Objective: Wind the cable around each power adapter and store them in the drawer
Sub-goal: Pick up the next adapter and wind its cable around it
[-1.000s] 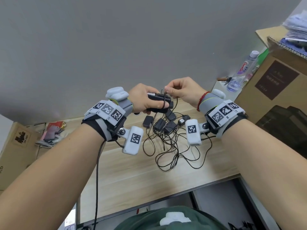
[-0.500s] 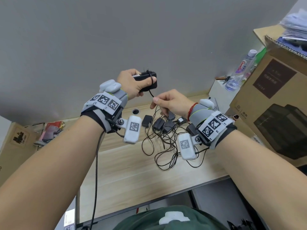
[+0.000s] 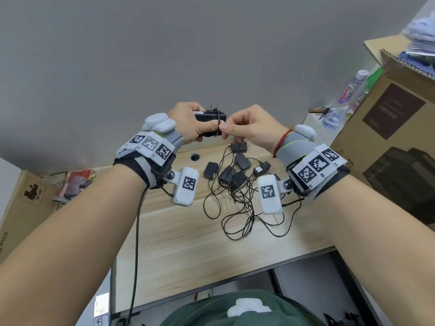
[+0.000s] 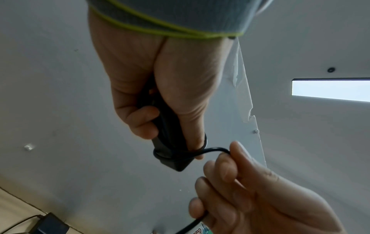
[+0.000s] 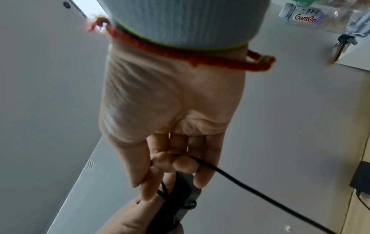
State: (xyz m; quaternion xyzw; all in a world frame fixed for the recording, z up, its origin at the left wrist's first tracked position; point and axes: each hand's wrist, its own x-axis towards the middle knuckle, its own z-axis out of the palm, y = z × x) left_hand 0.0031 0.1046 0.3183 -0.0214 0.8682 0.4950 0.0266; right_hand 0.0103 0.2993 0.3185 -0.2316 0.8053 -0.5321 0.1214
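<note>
My left hand [image 3: 190, 124] grips a black power adapter [image 3: 209, 117], raised above the desk with its plug prongs pointing up. Its thin black cable [image 4: 212, 149] loops around the adapter's body [image 4: 170, 156] and over my left thumb. My right hand [image 3: 244, 130] pinches that cable [image 5: 240, 182] between thumb and fingers right beside the adapter [image 5: 180, 194]. Several more black adapters [image 3: 235, 168] lie on the wooden desk [image 3: 188, 243] below my hands, their cables [image 3: 240, 215] tangled together. No drawer shows in any view.
A grey wall stands behind the desk. A cable hole [image 3: 195, 157] is in the desk top. At the right are a water bottle [image 3: 343, 100], keys [image 3: 317, 111] and a large cardboard box [image 3: 388, 142]. Another box [image 3: 26, 203] and papers sit at the left.
My right hand has risen from near the desk back up to the adapter, bringing the cable with it. My left hand has turned the adapter so its prongs point up.
</note>
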